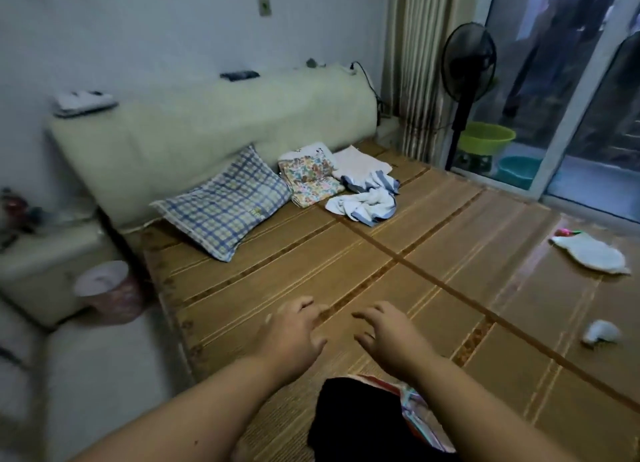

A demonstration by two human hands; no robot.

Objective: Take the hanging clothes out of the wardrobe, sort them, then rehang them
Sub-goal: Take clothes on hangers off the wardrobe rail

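Head view over a bed covered by a woven mat (311, 253). Left hand (294, 337) and right hand (384, 333) reach out side by side over the near part of the mat, palms down, close together but apart. The fingers of both are loosely spread and grip nothing. Whether the fingertips touch the mat cannot be told.

A black garment (360, 423) lies on the mat at the near edge, between the two forearms. A striped cloth (412, 406) shows at its right side, partly under the right forearm.

At the far end, against the padded headboard (207, 125), from left to right: a checked pillow (225, 202), a folded floral cloth (311, 179) and a crumpled towel (367, 198). A white cloth (588, 253) lies at the right edge of the mat.

Far right, beside the bed: a standing fan (469, 63), a green basin (485, 137) and a blue basin (519, 170). Left of the bed, on the floor: a bin (110, 292).
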